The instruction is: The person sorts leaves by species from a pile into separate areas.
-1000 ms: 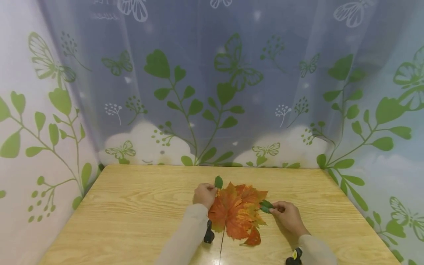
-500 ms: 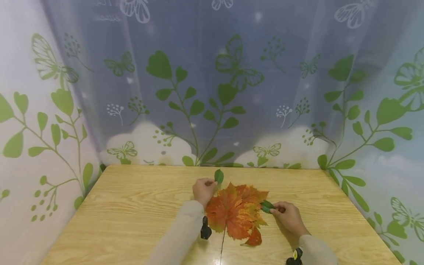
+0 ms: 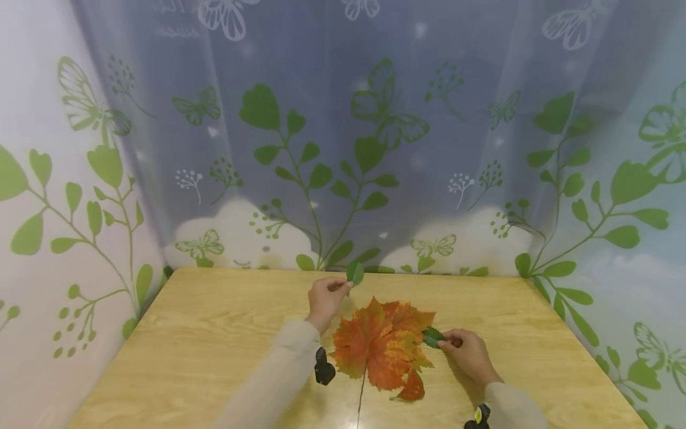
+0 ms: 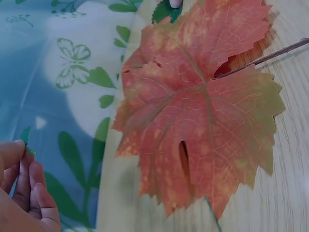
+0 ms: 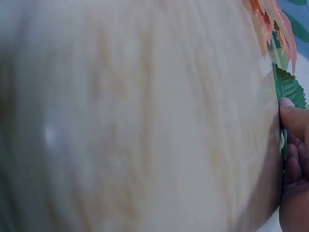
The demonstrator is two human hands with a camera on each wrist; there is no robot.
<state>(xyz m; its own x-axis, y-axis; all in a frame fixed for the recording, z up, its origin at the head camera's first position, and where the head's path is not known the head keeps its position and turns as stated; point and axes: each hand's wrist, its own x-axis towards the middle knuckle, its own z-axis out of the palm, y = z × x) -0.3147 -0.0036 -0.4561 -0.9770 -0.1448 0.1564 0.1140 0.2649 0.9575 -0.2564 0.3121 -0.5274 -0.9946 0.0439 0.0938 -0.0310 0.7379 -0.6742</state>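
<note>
A cluster of orange-red artificial leaves [image 3: 370, 342] lies on the table, its thin dark stem [image 3: 361, 387] pointing toward me. Beyond its upper left edge, my left hand [image 3: 324, 302] pinches a small green leaf [image 3: 355, 273] between thumb and finger. In the left wrist view that hand [image 4: 26, 193] sits at the left edge, apart from the orange leaves [image 4: 203, 111]. At the cluster's right side, my right hand [image 3: 470, 354] pinches another green leaf [image 3: 433, 338], whose tip meets the orange edge. The right wrist view shows its serrated blade [image 5: 292, 89] beyond the thumb.
Below the cluster on the right is a small red leaf [image 3: 412, 387]. The pale wooden table [image 3: 214, 333] ends at a printed curtain [image 3: 321, 119] with leaves and butterflies. Black devices [image 3: 324, 366] sit at both wrists.
My left hand has moved up and away from the cluster toward the table's far edge, bringing its green leaf along. The right hand and its leaf stay in place at the cluster.
</note>
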